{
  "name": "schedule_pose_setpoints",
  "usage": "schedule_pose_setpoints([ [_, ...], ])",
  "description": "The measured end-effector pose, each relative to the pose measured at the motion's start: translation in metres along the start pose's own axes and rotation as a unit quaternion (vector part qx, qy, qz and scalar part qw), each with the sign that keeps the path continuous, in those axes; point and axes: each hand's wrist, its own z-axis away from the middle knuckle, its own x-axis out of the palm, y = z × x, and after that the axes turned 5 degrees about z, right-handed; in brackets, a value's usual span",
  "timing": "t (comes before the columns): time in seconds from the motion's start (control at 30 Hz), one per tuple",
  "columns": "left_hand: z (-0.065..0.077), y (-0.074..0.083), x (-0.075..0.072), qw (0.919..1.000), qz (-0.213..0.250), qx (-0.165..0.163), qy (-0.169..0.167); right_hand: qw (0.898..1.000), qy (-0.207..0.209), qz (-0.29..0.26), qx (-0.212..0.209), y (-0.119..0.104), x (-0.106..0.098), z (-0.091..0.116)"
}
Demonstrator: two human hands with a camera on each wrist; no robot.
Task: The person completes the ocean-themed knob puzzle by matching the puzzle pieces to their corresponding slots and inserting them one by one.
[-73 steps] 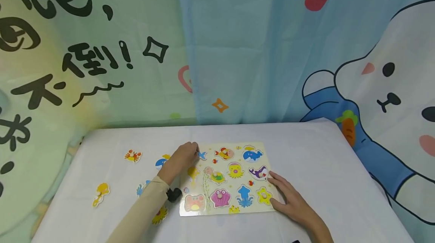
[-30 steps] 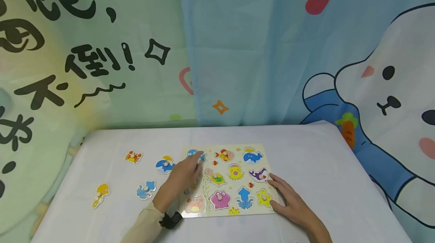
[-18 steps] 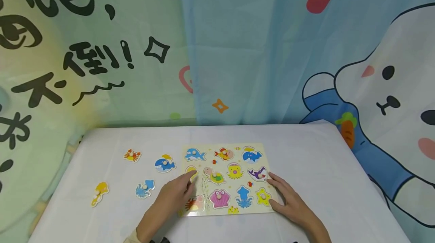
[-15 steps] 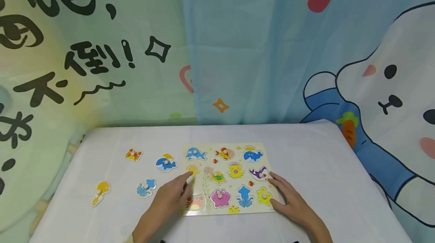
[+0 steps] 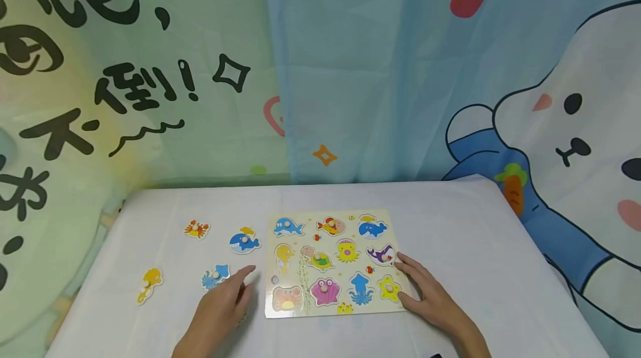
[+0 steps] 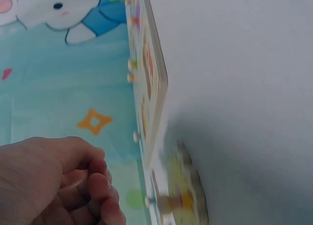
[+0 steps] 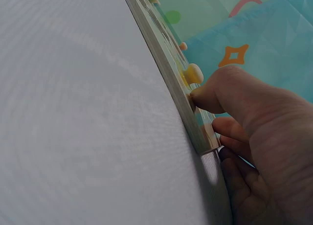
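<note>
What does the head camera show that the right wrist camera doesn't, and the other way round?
Only the head view shows the left hand, the loose crab piece and loose seahorse piece.
Only the right wrist view shows a yellow knob in side profile, beside the thumb.
Both show the right hand at the edge of the puzzle board and an orange star on the backdrop.

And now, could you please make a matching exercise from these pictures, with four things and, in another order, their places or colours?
1. Crab piece
2. Seahorse piece
3. Shell piece
4. Right hand

A. Yellow, loose on the cloth
B. At the board's right edge
C. Orange-red, loose on the cloth
D. Pink, in the board's bottom row

Pairs: 1-C; 2-A; 3-D; 4-B
</note>
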Motion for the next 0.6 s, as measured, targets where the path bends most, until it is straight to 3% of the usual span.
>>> schedule_pose_setpoints([
  [0.13, 0.002, -0.006, -0.006, 0.9996, -0.003, -0.027, 0.007, 1.000, 0.002, 0.004, -0.006, 0.002, 0.000, 0.001],
  [0.37, 0.005, -0.007, -0.006, 0.9991, -0.020, -0.033, -0.016, 1.000, 0.003, 0.008, -0.009, 0.000, -0.001, 0.000],
  [0.6, 0.001, -0.016, -0.010, 0.9982, -0.014, -0.058, -0.006, 1.000, 0.003, 0.002, -0.006, -0.001, -0.001, 0.000],
])
